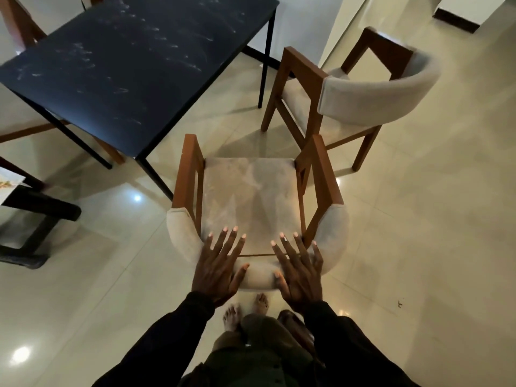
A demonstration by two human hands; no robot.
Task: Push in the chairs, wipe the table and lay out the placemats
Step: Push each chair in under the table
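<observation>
With left hand point(220, 266) and right hand point(300, 272) both spread flat on the back of the chair point(251, 196) standing off the desk's point(134, 65) near corner, the person is risking ramming it into the desk leg point(155, 174) or the neighbouring chair point(377, 99).

Black long sleeves point(173, 331) to both my wrists, olive-green clothing point(259, 342) and my bare feet point(232, 317) at lower centre.

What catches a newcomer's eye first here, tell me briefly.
The left hand and right hand, fingers spread, lie on the padded back of the near chair, bottom centre. Upper left, the dark table bears white smears; a second chair stands away from it, right.
</observation>
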